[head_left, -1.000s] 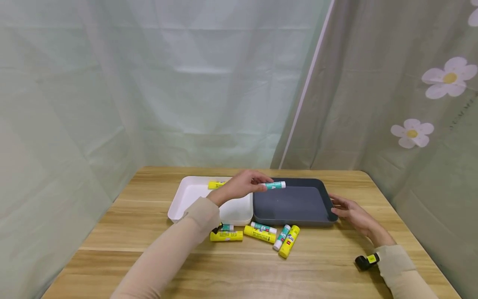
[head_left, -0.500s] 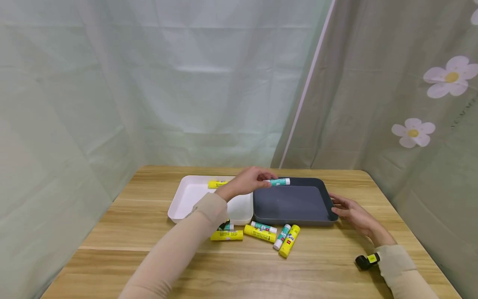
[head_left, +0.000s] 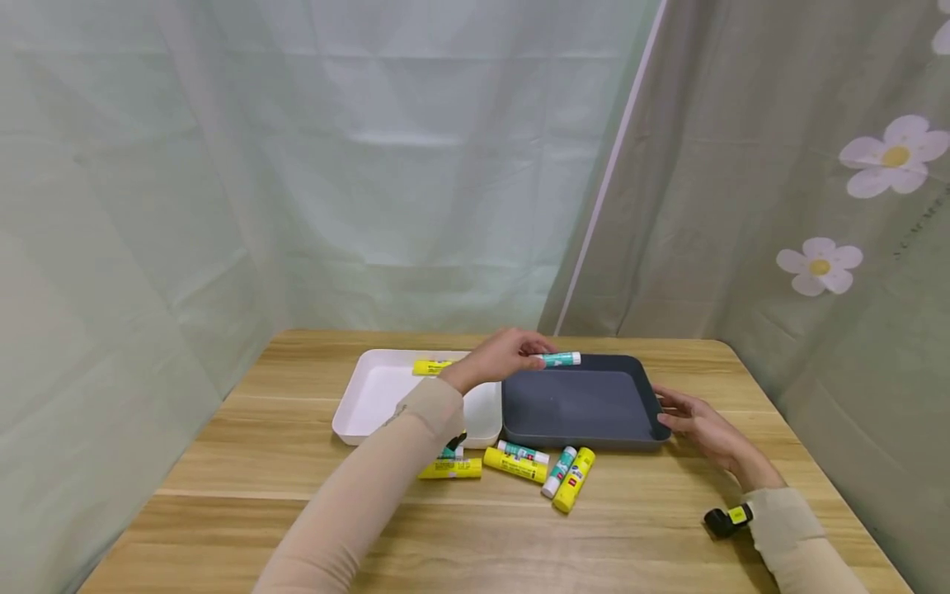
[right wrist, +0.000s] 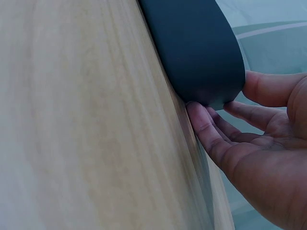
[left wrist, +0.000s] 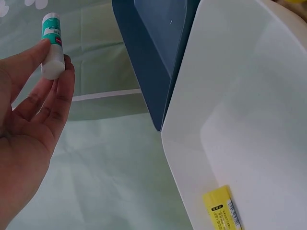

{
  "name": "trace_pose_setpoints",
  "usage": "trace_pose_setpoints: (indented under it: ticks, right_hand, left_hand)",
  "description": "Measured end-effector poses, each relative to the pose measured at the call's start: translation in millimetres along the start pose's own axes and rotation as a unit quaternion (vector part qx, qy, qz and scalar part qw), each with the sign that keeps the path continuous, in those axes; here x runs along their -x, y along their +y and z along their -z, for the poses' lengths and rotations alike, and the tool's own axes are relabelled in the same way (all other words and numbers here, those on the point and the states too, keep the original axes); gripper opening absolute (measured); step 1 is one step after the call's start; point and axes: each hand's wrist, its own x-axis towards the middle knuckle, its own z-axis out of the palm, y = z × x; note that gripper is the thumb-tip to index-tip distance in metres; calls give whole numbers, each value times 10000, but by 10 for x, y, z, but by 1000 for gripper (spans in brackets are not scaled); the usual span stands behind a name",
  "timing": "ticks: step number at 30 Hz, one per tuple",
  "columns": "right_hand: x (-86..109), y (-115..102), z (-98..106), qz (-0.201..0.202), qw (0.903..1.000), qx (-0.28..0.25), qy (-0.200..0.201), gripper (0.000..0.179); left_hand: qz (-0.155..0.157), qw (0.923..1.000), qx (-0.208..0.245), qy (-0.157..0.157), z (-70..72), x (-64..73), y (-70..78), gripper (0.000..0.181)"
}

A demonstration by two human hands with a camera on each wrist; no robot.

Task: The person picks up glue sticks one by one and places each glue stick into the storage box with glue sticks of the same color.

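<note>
My left hand [head_left: 505, 356] pinches a teal-and-white glue stick [head_left: 560, 360] between thumb and fingers, above the back left part of the dark grey tray [head_left: 586, 441]. Up close in the left wrist view, the glue stick [left wrist: 52, 31] has its white end toward the palm side. At the tray's right end, my right hand [head_left: 701, 425] holds the edge. The right wrist view has the thumb at the rim of the tray [right wrist: 206, 52] and the fingertips low against its outer wall. A white tray [head_left: 364, 396] adjoins on the left, with a yellow glue stick [head_left: 429, 367] at its back.
In front of the trays lie several glue sticks, among them a yellow one [head_left: 574, 480], a teal one [head_left: 559, 472], another yellow one [head_left: 515, 465] and one partly behind the left sleeve [head_left: 454, 469]. Curtains [head_left: 416, 165] hang behind the wooden table [head_left: 505, 544].
My left hand has moved a little right and back with the teal glue stick, farther over the dark tray. The right hand stays at the tray's right end.
</note>
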Motion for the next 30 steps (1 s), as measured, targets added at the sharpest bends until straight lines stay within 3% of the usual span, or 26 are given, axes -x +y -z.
trace_pose_setpoints:
  ticks: [13,30]
  right_hand:
    - [20,30,49,-61,10000,30,23,72]
    - [70,8,46,-88,10000,13,-13,72]
  left_hand:
    - [-79,10000,40,29,-96,-219,30,32]
    - [310,9992,-246,59,-231,-491,95,28]
